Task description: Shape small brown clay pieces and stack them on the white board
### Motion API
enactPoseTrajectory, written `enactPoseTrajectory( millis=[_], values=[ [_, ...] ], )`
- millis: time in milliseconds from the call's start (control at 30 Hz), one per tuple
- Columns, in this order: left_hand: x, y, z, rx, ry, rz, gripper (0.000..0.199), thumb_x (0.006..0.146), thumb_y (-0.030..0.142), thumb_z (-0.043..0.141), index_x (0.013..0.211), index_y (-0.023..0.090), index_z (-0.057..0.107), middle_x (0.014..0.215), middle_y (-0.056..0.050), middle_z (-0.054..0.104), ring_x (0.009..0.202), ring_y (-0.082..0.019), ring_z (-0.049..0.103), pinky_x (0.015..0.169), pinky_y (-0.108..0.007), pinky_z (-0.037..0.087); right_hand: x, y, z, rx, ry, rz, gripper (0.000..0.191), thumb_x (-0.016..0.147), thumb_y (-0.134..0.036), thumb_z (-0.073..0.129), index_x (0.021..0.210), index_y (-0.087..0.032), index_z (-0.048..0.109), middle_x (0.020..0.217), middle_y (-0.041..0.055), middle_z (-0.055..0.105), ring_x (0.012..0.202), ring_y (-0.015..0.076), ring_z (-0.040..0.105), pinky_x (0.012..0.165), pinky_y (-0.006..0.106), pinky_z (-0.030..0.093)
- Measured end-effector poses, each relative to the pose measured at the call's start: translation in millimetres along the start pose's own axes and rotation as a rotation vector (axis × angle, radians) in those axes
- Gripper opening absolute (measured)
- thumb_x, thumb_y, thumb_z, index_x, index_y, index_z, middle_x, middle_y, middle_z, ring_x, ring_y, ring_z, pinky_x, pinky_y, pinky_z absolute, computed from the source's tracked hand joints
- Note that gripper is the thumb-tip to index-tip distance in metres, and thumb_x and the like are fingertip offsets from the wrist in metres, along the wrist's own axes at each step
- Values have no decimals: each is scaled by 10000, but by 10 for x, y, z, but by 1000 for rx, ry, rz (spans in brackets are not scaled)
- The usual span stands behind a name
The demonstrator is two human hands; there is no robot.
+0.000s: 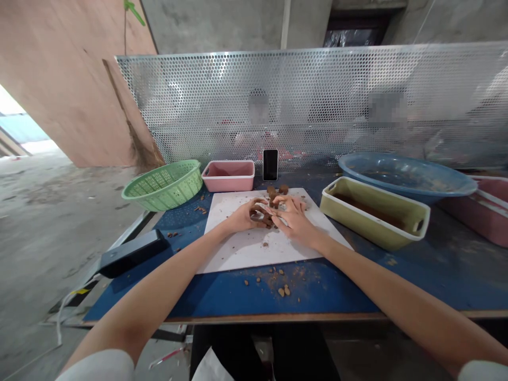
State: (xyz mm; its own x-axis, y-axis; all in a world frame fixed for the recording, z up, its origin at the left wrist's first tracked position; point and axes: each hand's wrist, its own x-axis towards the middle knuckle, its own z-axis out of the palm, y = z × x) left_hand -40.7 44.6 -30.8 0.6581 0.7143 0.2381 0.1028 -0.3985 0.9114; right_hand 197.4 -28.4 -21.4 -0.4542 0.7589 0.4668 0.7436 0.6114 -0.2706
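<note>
A brown clay piece (pixel 263 217), rough and partly hidden by fingers, sits over the white board (pixel 234 254). Curled round its left side is my left hand (pixel 245 216), thumb below and fingers above. My right hand (pixel 294 218) reaches in from the right, its bent fingers on the clay and meeting the left fingertips. Just behind the hands, small brown clay lumps (pixel 283 189) stand at the far part of the board. A few crumbs (pixel 265 244) lie on the board nearer to me.
Behind the board stand a pink bin (pixel 229 183), a phone (pixel 270 165) and a green basket (pixel 169 185). To the right are an olive bin (pixel 357 225) holding brown liquid and a blue basin (pixel 408 177). A dark box (pixel 133 253) lies left. Crumbs dot the blue tabletop (pixel 238 301).
</note>
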Motion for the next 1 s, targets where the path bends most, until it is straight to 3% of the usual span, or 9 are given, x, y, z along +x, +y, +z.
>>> enactPoseTrajectory(
  millis=[167, 333, 433, 567, 667, 833, 1000],
  values=[
    [2, -4, 3, -9, -5, -5, 804, 695, 255, 953, 1365, 199, 510, 1176, -117, 718, 1008, -234, 761, 915, -422, 618, 18, 33, 4, 34, -66, -70, 450, 1127, -482, 376, 1326, -384, 767, 1511, 95, 487, 1361, 372, 394, 1072, 587, 370],
    [0, 14, 3, 8, -8, -9, 821, 711, 249, 937, 1391, 198, 481, 1194, -130, 726, 1034, -251, 761, 934, -437, 607, 34, 17, -11, 45, -31, -2, 460, 1126, -494, 371, 1356, -373, 750, 1477, 107, 516, 1332, 371, 416, 1066, 600, 370],
    [-10, 27, -5, 9, -22, -13, 891, 723, 252, 931, 1462, 207, 437, 1213, -139, 719, 1019, -251, 767, 924, -437, 608, 27, 2, -29, 66, -55, -58, 438, 1121, -484, 400, 1291, -378, 789, 1471, 100, 511, 1359, 373, 418, 1069, 588, 374],
    [-26, 44, -9, 53, -56, 2, 1016, 720, 244, 935, 1564, 227, 368, 1225, -137, 722, 1093, -270, 755, 984, -462, 582, 12, 38, -26, 106, 71, -15, 441, 1115, -499, 401, 1405, -389, 715, 1387, 108, 516, 1321, 345, 470, 1105, 602, 371],
    [-31, 42, -3, 82, -35, -22, 942, 743, 275, 928, 1534, 217, 420, 1163, -116, 731, 1070, -264, 758, 981, -456, 578, 7, 97, 2, 120, 148, 36, 460, 1104, -536, 408, 1406, -368, 712, 1350, 113, 516, 1283, 340, 494, 1106, 608, 381],
    [-22, 31, 9, 90, 6, -33, 846, 729, 300, 940, 1440, 212, 490, 1123, -106, 744, 1054, -254, 758, 942, -418, 585, 10, 141, 25, 124, 170, 49, 437, 1101, -517, 427, 1370, -346, 726, 1325, 117, 535, 1255, 333, 509, 1078, 597, 382],
    [-10, 180, -10, 152, 34, -3, 684, 744, 303, 910, 1297, 207, 520, 1120, -110, 772, 1052, -251, 757, 921, -407, 581, 14, 120, 11, 117, 165, 61, 418, 1095, -493, 433, 1353, -333, 721, 1318, 120, 544, 1286, 344, 498, 1056, 581, 373]
  ],
)
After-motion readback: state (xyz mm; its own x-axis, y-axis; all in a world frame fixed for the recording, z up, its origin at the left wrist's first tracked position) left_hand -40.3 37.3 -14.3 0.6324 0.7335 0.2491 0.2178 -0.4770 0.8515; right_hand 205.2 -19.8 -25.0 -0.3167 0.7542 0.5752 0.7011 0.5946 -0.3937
